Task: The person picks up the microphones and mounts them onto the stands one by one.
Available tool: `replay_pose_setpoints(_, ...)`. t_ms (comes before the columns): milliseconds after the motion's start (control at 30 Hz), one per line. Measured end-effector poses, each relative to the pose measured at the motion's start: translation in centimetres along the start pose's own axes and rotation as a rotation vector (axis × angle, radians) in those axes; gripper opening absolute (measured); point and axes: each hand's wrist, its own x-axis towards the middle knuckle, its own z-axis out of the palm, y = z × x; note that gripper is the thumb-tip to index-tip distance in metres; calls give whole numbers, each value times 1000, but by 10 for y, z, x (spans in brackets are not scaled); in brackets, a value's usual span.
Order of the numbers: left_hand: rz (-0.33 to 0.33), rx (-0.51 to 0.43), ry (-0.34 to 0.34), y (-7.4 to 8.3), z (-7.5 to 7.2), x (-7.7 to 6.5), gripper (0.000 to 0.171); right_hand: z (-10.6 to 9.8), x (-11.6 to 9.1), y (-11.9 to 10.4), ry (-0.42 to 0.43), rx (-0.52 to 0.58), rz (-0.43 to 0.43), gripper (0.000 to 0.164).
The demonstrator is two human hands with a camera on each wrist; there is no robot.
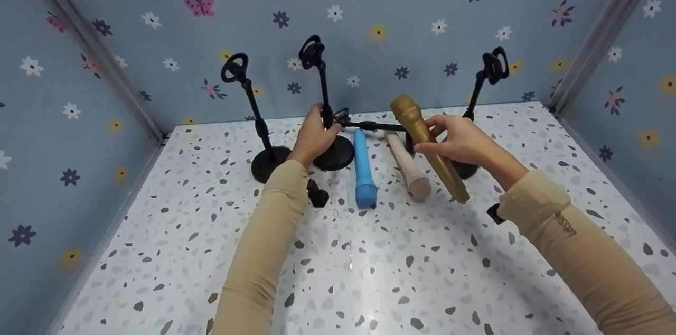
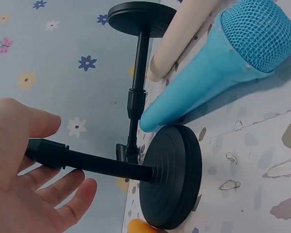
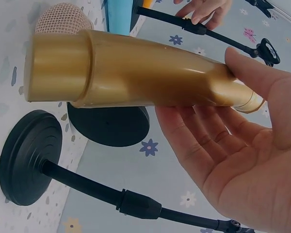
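Tan sleeves (image 1: 261, 234), foremost. Gold microphone (image 1: 442, 168), tilted, gripped in right hand (image 1: 459, 139), rightward of left hand (image 1: 314, 138), its fingers curled round upright black stand (image 1: 324, 84). Blue microphone (image 1: 363, 168) between hands.

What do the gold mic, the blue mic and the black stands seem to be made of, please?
Gold mic: plastic or metal, smooth metallic sheen. Blue mic: probably plastic, softly shiny; even its mesh head is blue. Black stands: satin, perhaps plastic; ringed bases look moulded.

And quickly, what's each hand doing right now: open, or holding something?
Left hand: closed, holding a slim, upright, round-based black stand.
Right hand: closed, holding a long, glossy gold microphone.
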Motion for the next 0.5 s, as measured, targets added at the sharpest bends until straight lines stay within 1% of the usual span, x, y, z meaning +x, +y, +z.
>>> replay_pose_setpoints(100,-1,-18,-5,0,0,1,67,0,-1,0,-11,6,4,63)
replay_pose_setpoints(300,-25,-28,-18,0,-2,1,65,0,-2,0,-39,7,-22,64)
replay_pose_setpoints(500,-14,-32,-28,1,-3,1,62,0,-1,0,-48,-2,-38,61)
